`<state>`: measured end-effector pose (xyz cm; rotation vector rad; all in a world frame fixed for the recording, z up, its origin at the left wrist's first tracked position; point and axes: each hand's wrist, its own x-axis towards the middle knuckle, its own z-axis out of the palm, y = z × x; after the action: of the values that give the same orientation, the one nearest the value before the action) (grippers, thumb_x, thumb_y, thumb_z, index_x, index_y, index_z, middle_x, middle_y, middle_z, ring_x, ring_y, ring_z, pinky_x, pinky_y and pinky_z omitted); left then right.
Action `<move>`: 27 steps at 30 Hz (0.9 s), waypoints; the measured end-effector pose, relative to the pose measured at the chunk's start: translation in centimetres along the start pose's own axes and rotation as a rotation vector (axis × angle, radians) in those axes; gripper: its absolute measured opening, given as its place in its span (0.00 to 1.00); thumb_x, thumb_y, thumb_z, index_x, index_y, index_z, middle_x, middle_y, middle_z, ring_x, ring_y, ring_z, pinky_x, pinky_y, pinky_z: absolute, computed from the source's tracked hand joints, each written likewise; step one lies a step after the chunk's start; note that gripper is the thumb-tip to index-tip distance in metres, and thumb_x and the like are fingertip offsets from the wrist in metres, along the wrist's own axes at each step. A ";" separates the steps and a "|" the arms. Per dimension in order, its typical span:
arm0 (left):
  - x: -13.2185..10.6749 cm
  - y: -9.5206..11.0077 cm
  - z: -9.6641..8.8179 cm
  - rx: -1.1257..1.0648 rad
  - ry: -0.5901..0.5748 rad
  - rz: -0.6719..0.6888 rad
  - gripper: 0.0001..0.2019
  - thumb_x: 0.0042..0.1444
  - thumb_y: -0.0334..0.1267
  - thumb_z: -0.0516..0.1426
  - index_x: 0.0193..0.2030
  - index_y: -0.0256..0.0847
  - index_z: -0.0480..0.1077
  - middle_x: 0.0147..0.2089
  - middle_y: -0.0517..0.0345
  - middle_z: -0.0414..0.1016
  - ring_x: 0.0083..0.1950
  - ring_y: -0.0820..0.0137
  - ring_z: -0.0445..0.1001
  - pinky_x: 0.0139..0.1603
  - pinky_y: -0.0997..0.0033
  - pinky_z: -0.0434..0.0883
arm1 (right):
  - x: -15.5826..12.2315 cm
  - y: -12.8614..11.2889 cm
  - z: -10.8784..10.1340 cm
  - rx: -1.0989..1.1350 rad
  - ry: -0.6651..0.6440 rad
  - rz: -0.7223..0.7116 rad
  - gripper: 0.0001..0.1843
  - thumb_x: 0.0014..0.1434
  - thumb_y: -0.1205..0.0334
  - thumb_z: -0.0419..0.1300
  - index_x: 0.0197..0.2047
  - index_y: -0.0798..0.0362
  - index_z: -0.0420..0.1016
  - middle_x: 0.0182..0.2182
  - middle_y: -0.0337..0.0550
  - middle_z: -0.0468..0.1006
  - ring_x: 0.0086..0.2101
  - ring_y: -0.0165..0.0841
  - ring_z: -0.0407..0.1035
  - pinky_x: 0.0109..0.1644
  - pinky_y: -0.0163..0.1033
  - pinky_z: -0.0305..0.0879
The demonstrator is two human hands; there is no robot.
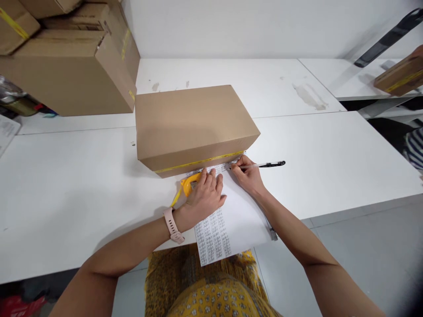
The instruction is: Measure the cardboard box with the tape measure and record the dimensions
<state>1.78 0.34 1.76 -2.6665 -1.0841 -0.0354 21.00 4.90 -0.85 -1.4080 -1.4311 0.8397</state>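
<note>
My right hand (249,177) grips a pen (272,164) with a clear barrel and a black cap on its back end. The pen's tip meets the upper part of a sheet of paper (246,220) covered in columns of small handwriting on its left side. My left hand (206,196) lies flat with fingers stretched over the paper and partly over a yellow tape measure (187,185), whose right side is hidden under it. Just beyond both hands stands a closed cardboard box (194,119) with a yellow strip along its lower front. The paper's lower end hangs over the table edge.
Several cardboard boxes (66,75) are stacked at the back left of the white table (66,202). On the right, another person's hand (418,52) touches a small taped box (401,75). A dark, long object (390,37) leans on the wall.
</note>
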 end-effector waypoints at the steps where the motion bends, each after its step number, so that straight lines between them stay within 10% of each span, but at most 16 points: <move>1: 0.0 0.0 0.0 0.003 0.004 0.000 0.32 0.69 0.51 0.54 0.66 0.21 0.68 0.64 0.25 0.71 0.63 0.48 0.74 0.71 0.47 0.57 | 0.0 0.0 0.0 0.000 0.000 -0.002 0.14 0.56 0.59 0.61 0.25 0.49 0.59 0.22 0.32 0.60 0.25 0.28 0.54 0.30 0.37 0.51; 11: 0.1 0.0 -0.1 -0.037 -0.027 -0.004 0.31 0.70 0.50 0.53 0.67 0.21 0.67 0.65 0.25 0.70 0.64 0.47 0.72 0.72 0.46 0.56 | -0.1 -0.2 -0.2 -0.002 0.065 -0.003 0.14 0.56 0.59 0.61 0.25 0.49 0.59 0.21 0.31 0.60 0.24 0.28 0.54 0.29 0.36 0.51; 18: 0.2 -0.1 -0.2 -0.026 -0.077 -0.007 0.30 0.70 0.50 0.52 0.67 0.24 0.67 0.65 0.29 0.71 0.64 0.48 0.73 0.72 0.47 0.58 | 0.8 -0.8 -4.2 -0.258 0.528 -0.047 0.09 0.67 0.54 0.54 0.36 0.49 0.66 0.28 0.37 0.71 0.29 0.32 0.64 0.35 0.39 0.59; 27: -1.3 -1.1 -0.9 -0.213 0.137 -0.059 0.19 0.68 0.38 0.55 0.62 0.32 0.70 0.67 0.37 0.69 0.68 0.50 0.67 0.71 0.47 0.61 | 1.3 1.3 -5.8 -0.982 0.118 0.008 0.30 0.59 0.78 0.47 0.57 0.50 0.77 0.47 0.54 0.77 0.48 0.46 0.66 0.46 0.46 0.61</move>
<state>0.16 -0.03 2.76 -2.7667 -1.1734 -0.3587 27.02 5.57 0.13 -2.1154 -1.8332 -0.0119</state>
